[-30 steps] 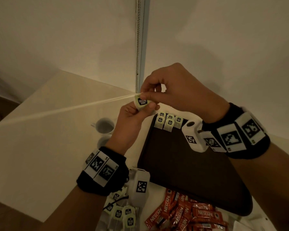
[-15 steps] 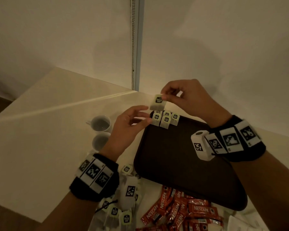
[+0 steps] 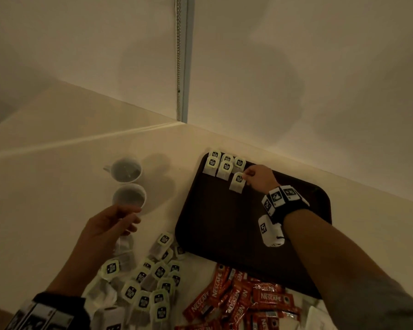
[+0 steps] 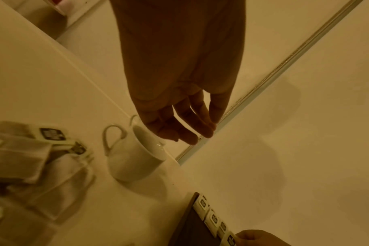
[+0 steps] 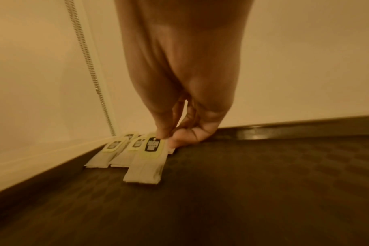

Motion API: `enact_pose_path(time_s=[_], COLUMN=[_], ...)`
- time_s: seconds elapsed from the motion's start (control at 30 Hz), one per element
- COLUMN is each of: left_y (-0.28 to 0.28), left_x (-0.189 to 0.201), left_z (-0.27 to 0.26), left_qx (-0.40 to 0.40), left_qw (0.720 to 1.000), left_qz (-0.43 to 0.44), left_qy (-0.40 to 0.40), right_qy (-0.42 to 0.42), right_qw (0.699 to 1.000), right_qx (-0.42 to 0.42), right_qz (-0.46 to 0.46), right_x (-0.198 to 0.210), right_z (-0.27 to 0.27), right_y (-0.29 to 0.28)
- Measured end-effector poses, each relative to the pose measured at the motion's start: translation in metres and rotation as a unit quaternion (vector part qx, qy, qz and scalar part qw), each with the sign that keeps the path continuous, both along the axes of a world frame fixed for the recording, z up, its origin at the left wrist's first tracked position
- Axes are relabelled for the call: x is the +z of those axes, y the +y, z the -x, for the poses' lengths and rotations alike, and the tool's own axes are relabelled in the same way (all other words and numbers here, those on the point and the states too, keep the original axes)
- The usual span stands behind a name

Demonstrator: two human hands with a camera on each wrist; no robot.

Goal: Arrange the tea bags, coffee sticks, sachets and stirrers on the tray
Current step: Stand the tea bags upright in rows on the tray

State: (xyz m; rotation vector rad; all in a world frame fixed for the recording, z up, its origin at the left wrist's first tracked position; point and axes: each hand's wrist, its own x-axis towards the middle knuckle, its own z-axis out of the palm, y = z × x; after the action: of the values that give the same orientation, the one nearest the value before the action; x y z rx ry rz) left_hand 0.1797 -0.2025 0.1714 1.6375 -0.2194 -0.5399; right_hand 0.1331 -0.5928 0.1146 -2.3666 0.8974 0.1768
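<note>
A tea bag (image 3: 237, 182) is pinched at its tagged end between the thumb and fingertips of the right hand (image 3: 259, 178) and lies flat on the dark tray (image 3: 224, 225), in the far left part of it. Just beyond it, five more tea bags (image 3: 224, 164) are laid in overlapping rows against the tray's far left corner; the held bag sits just right of and nearer than these, touching or almost touching the closest one. The left hand (image 3: 107, 226) is held off the tray with its fingers loosely extended and nothing in them, above the near cup (image 3: 129, 196) of two white cups; the second cup (image 3: 125, 169) stands just behind it. On the counter near the tray's front left corner a loose heap of tea bags (image 3: 150, 279) is spread, and beside it, against the tray's near edge, a pile of red coffee sticks (image 3: 239, 298) is seen.
</note>
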Motion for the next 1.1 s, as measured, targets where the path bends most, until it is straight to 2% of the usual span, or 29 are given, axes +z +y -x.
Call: enact_pose_path(time_s=[0.3, 0.43, 0.53, 0.63, 0.7, 0.77, 0.83, 0.9, 0.97, 1.03, 1.1], left_y=[0.02, 0.031, 0.042, 0.056, 0.063, 0.069, 0.074, 0.078, 0.082, 0.087, 0.091], left_x=[-0.009, -0.011, -0.012, -0.013, -0.016, -0.021, -0.025, -0.03, -0.034, -0.037, -0.036], left_z=[0.002, 0.007, 0.01, 0.012, 0.014, 0.018, 0.024, 0.03, 0.034, 0.039, 0.043], left_qx=[0.024, 0.037, 0.048, 0.056, 0.07, 0.075, 0.063, 0.056, 0.054, 0.054, 0.051], left_qw=[1.0, 0.999, 0.998, 0.998, 0.996, 0.994, 0.991, 0.987, 0.987, 0.988, 0.988], left_qz=[-0.016, -0.013, -0.016, -0.035, -0.051, -0.076, -0.12, -0.149, -0.153, -0.147, -0.148], left_qy=[0.012, 0.017, 0.023, 0.014, 0.016, 0.015, 0.01, 0.01, 0.013, 0.018, 0.013], right_qy=[-0.049, -0.06, -0.083, -0.14, -0.163, -0.14, -0.106, -0.062, 0.021, 0.113, 0.155], right_qw=[0.997, 0.994, 0.989, 0.981, 0.983, 0.987, 0.971, 0.938, 0.898, 0.86, 0.827], right_qx=[-0.062, -0.087, -0.12, -0.133, -0.074, 0.058, 0.202, 0.331, 0.436, 0.498, 0.538], right_qz=[0.017, -0.008, -0.02, -0.021, -0.035, -0.059, -0.072, -0.085, -0.054, 0.003, 0.046], right_x=[-0.018, -0.023, -0.02, -0.003, 0.015, 0.03, 0.034, 0.025, 0.012, 0.008, 0.007], right_z=[-0.022, -0.024, -0.022, -0.018, -0.013, -0.004, 0.008, 0.016, 0.017, 0.015, 0.012], right_y=[-0.012, -0.012, -0.011, 0.01, 0.042, 0.087, 0.131, 0.169, 0.198, 0.221, 0.236])
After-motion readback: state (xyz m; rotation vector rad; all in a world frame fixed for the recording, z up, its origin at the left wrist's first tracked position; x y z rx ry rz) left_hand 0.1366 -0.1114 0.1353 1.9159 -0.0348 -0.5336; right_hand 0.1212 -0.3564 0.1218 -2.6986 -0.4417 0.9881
